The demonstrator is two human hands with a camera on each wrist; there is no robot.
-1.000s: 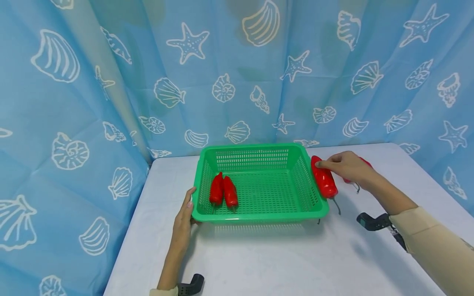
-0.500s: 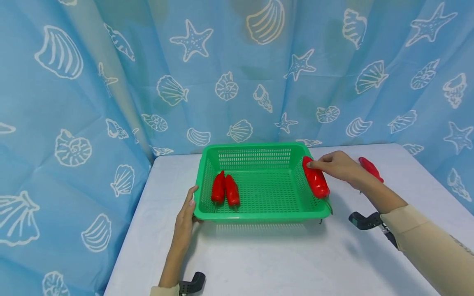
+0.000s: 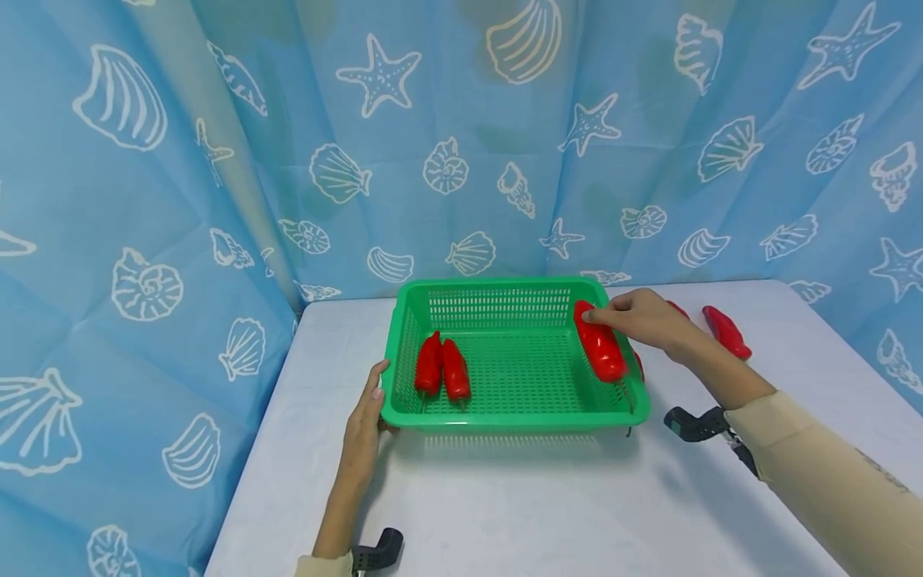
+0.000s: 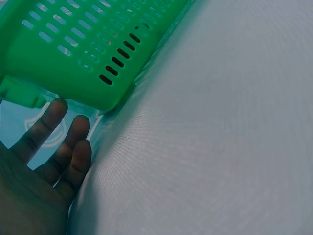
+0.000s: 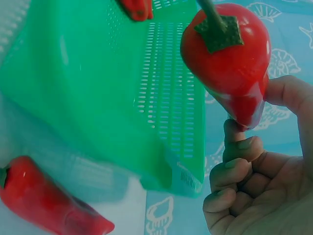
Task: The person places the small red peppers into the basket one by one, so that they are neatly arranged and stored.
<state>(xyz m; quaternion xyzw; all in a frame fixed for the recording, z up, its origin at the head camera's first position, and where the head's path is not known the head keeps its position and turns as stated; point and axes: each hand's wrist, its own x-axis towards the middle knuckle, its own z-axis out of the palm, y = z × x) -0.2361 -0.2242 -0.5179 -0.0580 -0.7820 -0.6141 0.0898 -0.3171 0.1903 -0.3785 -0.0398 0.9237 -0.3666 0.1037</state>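
Observation:
My right hand (image 3: 642, 319) pinches a red pepper (image 3: 600, 344) by its narrow end between thumb and fingers. The pepper overlaps the right side of a green slotted basket (image 3: 519, 419) in the head view, its stem pointing toward me. The right wrist view shows its green cap (image 5: 220, 35) turned to the camera. My left hand (image 3: 360, 421) is at the basket's left end, fingertips right at the rim; the left wrist view shows these fingers (image 4: 73, 166) fairly straight, below the lip. Inside the basket, two red peppers (image 3: 456, 370) lie side by side at the left.
On the white table (image 3: 505, 505), one red pepper (image 3: 725, 332) lies to the right. Another red pepper (image 3: 676, 308) shows partly behind my right hand, and a third (image 3: 639, 366) peeks past the basket's right wall. A blue shell-patterned curtain (image 3: 447, 208) hangs behind.
My right hand has carried the pepper leftward, from outside the basket's right rim to over its right side. Peppers behind the hand have come into view. The left hand stays at the basket.

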